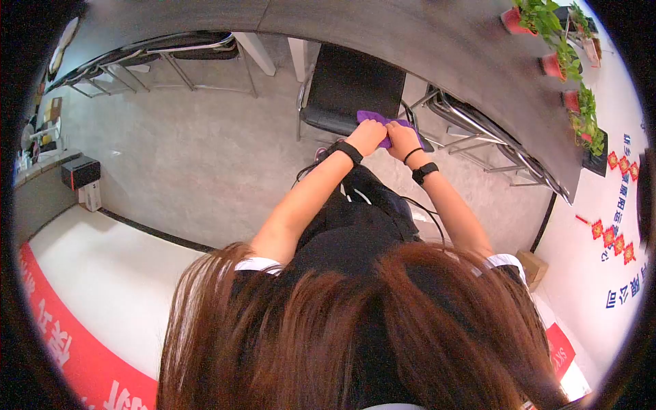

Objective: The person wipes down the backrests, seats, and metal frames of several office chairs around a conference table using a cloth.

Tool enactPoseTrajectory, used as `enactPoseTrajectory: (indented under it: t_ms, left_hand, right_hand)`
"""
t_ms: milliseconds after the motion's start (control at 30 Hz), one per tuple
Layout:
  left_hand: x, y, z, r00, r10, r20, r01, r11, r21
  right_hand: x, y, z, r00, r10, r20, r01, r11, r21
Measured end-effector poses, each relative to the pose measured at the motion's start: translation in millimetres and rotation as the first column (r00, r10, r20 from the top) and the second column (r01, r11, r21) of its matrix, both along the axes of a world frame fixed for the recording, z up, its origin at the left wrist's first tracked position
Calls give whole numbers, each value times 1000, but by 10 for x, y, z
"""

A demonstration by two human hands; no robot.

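A purple cloth [373, 117] is bunched between my two hands, over the front part of a black chair [355, 82]. My left hand [367, 137] is closed on the cloth's left side. Close beside it, my right hand [403, 139] grips the cloth too, and the knuckles of both hands nearly touch. Some of the cloth sticks out above the fingers, and a bit shows below between the hands. Each wrist wears a black band. The fingertips are hidden in the folds.
A long dark table [328, 20] runs across the top, with black chairs [478, 123] along it. Potted plants [574, 102] line its right end. A black box [80, 172] sits at the far left. Dark cables [427, 208] hang near my legs.
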State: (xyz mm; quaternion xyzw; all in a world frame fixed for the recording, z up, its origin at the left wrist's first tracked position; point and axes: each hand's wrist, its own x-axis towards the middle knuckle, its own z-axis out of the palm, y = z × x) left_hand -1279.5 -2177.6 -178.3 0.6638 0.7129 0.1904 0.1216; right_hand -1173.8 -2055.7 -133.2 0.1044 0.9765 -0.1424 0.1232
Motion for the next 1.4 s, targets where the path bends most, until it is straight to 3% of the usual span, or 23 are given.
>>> enactPoseTrajectory:
  t_ms: [67, 200, 233, 300, 400, 433, 500, 533, 667, 767, 833, 900, 933, 967, 1033, 1100, 1133, 1267, 1300, 1367, 1400]
  left_hand:
    - [-115, 43, 64, 999, -29, 33, 30, 999, -24]
    - [-486, 487, 330, 993, 13, 121, 9, 984, -180]
    - [-596, 614, 356, 995, 10, 99, 14, 971, -239]
    - [-819, 810, 411, 996, 34, 83, -11, 965, -264]
    - [-1094, 961, 490, 993, 115, 18, -110, 978, -178]
    - [-1177, 965, 500, 984, 164, 74, -156, 982, -105]
    - [-1315, 952, 525, 965, 185, 184, -189, 982, 5]
    - [-1364, 947, 568, 954, 187, 235, -181, 982, -45]
    - [-1405, 891, 587, 946, 221, 237, -248, 965, 88]
    - [-1389, 847, 851, 853, 378, 358, -485, 829, 280]
    - [-1344, 717, 952, 802, 509, 312, -596, 713, 368]
    - [-1258, 514, 715, 606, 591, 533, -771, 601, 211]
    - [-1205, 406, 617, 368, 537, 759, -812, 584, -19]
    - [-1148, 303, 518, 137, 425, 895, -806, 573, -149]
    - [-1014, 136, 162, -172, 323, 931, -768, 547, -332]
    - [-932, 96, -15, -292, 417, 861, -703, 517, -489]
    - [-908, 93, -101, -399, 359, 844, -651, 537, -536]
    - [-753, 216, -261, -445, 306, 842, -731, 419, -539]
    - [-745, 233, -253, -463, 314, 829, -722, 409, -558]
    - [-726, 41, -742, -509, 313, 802, -662, 453, -597]
    - [-684, -3, -731, -513, 372, 774, -654, 415, -633]
  right_hand:
    - [-68, 100, 16, 997, 57, -59, -59, 997, -39]
    - [-416, 557, 36, 998, 48, 39, -44, 994, -101]
    - [-566, 660, 123, 991, 33, 131, -16, 992, -125]
    - [-706, 964, 4, 995, 91, -32, -96, 977, -191]
    - [-901, 1246, 17, 982, 6, -187, -68, 942, -329]
    - [-985, 1262, 183, 983, -46, -179, -27, 924, -382]
    - [-1089, 1462, 112, 992, -75, -106, 28, 918, -396]
    - [-1110, 1518, 109, 991, -88, -97, 44, 922, -386]
    - [-1242, 1543, 270, 968, -158, -196, 89, 943, -320]
    - [-1326, 1393, 695, 887, -258, -382, 121, 930, -348]
    - [-1348, 1262, 921, 805, -277, -524, 91, 931, -353]
    - [-1390, 1096, 929, 753, -134, -644, -55, 963, -264]
    - [-1421, 1029, 899, 716, -62, -695, -125, 969, -215]
    - [-1423, 968, 721, 772, -31, -634, -166, 954, -248]
    - [-1441, 895, 260, 834, 168, -525, -266, 957, -115]
    - [-1442, 836, -100, 822, 289, -491, -337, 942, -9]
    - [-1444, 794, -210, 826, 265, -497, -327, 944, -41]
    - [-1449, 641, -489, 832, 310, -460, -401, 909, -112]
    - [-1428, 615, -572, 890, 307, -337, -375, 913, -158]
    - [-1394, 465, -782, 952, 296, -80, -307, 926, -220]
    - [-1384, 449, -937, 946, 321, -49, -323, 914, -246]
